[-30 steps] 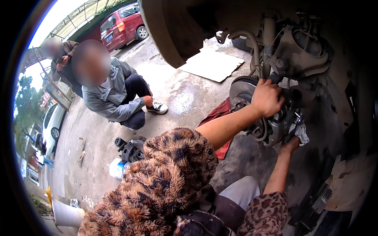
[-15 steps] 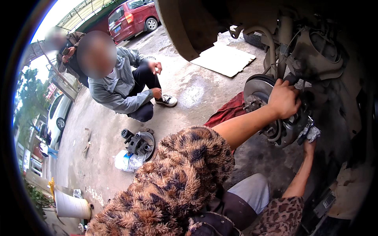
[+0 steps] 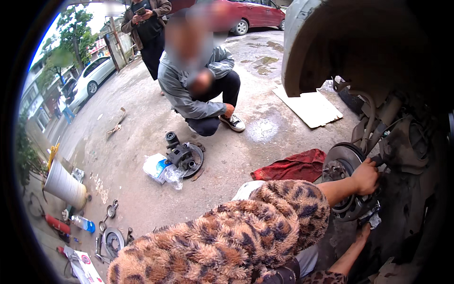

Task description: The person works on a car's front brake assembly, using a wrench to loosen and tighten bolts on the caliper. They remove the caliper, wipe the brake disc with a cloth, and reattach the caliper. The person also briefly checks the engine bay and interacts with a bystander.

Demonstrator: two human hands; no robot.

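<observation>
A grey brake disc (image 3: 341,163) sits on the hub of a raised car, under the wheel arch (image 3: 331,42). My left hand (image 3: 366,177), at the end of a fuzzy leopard-print sleeve (image 3: 246,232), is curled over the disc's right edge by the caliper. My right hand (image 3: 363,233) reaches up from below to the underside of the disc, next to a scrap of white cloth (image 3: 374,220); its fingers are hidden in shadow. Suspension parts and a hose (image 3: 371,120) hang behind the disc.
A red rag (image 3: 295,165) lies on the concrete beside the disc. A removed caliper on an old disc (image 3: 184,156), a plastic bag (image 3: 161,169), cardboard (image 3: 307,106), hand tools (image 3: 111,222) and a white bucket (image 3: 64,184) lie around. One person crouches (image 3: 198,90), another stands behind (image 3: 146,23).
The view has swung, so the disc now sits lower right and more ground shows at left. Both hands stay on the brake disc. The crouching person stays put.
</observation>
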